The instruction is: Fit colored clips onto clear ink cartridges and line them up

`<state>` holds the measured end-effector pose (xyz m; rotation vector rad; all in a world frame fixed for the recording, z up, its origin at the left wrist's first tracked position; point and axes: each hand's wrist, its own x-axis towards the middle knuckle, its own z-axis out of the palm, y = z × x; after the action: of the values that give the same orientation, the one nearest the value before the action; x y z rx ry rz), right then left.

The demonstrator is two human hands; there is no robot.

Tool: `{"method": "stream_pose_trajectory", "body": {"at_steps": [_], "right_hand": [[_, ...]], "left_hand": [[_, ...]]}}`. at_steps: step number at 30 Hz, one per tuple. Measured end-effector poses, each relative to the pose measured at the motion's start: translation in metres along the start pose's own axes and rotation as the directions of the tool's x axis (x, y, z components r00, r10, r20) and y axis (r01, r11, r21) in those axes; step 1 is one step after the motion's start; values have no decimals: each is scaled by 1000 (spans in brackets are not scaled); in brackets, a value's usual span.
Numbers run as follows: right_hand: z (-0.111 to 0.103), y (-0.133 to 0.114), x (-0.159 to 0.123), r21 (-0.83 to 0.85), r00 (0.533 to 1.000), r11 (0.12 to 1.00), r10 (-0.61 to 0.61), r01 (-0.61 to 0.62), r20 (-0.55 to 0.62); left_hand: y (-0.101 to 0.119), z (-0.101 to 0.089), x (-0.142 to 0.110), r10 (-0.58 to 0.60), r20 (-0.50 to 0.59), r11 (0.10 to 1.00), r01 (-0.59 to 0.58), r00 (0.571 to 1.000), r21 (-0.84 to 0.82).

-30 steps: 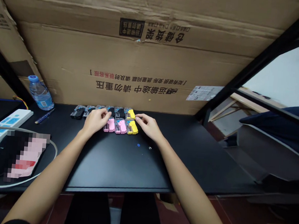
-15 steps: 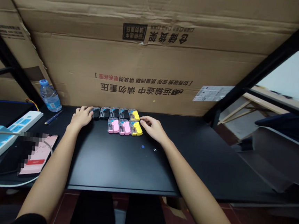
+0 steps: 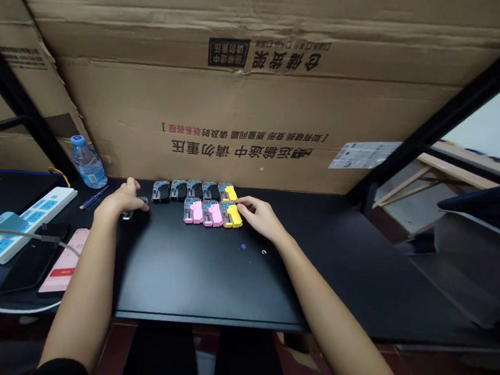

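Observation:
My left hand point(image 3: 120, 200) bends over the table left of the rows, its fingers closed round a small dark item with clear, shiny edges point(image 3: 128, 215), mostly hidden by the hand. My right hand point(image 3: 260, 214) rests at the right end of the rows, fingers stretched out, the tips against or just beside the front yellow clear-cased piece point(image 3: 232, 215). Left of that lie two pink clear-cased pieces point(image 3: 193, 211). Behind them runs a row of several black clear-cased pieces point(image 3: 178, 190), ending in another yellow piece point(image 3: 228, 193).
Cardboard point(image 3: 257, 106) stands behind the black table point(image 3: 206, 283). On the left are a water bottle point(image 3: 89, 163), a pen point(image 3: 94, 197), a power strip point(image 3: 32, 221), a dark phone point(image 3: 36, 259) and a pink-screened phone point(image 3: 64, 267). A blue dot point(image 3: 243, 246) lies before the rows.
My left hand has moved left and toward me from the end of the back row, now over a small dark item. The leftmost black piece is uncovered. My right hand stays by the yellow pieces.

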<state>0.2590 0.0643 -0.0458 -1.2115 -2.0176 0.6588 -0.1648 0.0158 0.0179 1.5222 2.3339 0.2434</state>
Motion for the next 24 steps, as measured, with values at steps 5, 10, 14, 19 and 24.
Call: {"method": "stream_pose_trajectory", "body": {"at_steps": [5,10,14,19,24], "right_hand": [[1,-4,0,-11,1000,1000,4,-4,25],[1,-4,-1,-11,1000,1000,0,0,16],[5,2,1,-27,1000,1000,-16,15,-13],[18,5,4,-28,983,993,-114,111,-147],[33,9,9,-139,978,972,-175,189,111]], "left_hand": [[14,-3,-19,37,209,973,13,977,-230],[40,16,-21,182,172,955,-132,968,-264],[47,26,-13,282,58,939,-264,958,-220],[41,27,-6,545,-171,833,-554,821,-3],[45,46,-9,540,100,831,-548,836,92]]}}
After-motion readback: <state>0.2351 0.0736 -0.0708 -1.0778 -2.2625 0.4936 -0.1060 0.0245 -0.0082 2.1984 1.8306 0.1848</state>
